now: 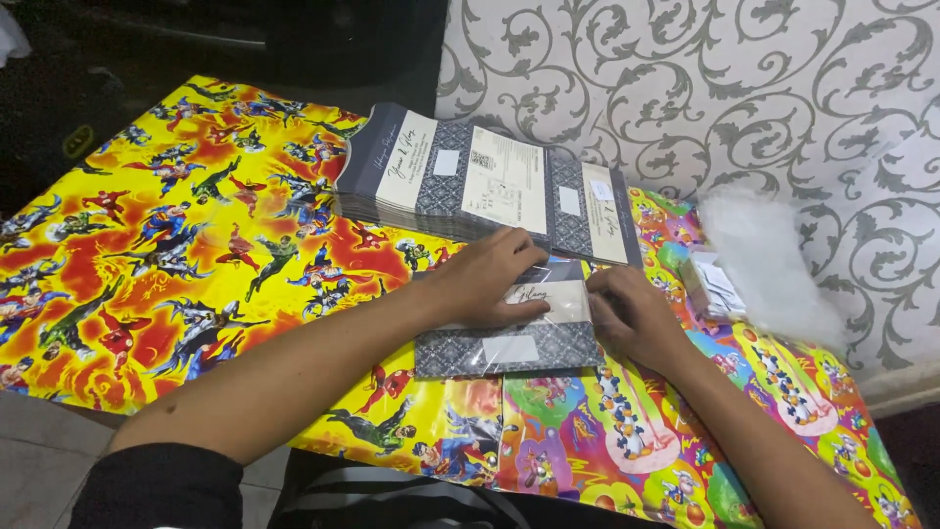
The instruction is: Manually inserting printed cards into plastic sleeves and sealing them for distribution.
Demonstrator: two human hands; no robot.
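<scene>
- Both grips press flat: left hand (490,279) and right hand (627,313) pin the sleeved card (504,333), neither clenched.
- Card looks light, stiff, its sleeve probably slippery; hold by its edges, near the counter's (147,245) front edge.

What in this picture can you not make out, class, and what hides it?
Head view only:
- Middle of the card: under the left hand.
- Right hand fingertips: behind the card's edge.
- Lower cards in the stack: covered by the top ones.
- Small packet contents: too small.
- Plastic sleeves: blurred, count unclear.

A card (509,338) lies on the table (196,245), card stack (480,181) behind it, plastic sleeves (764,255) right
</scene>
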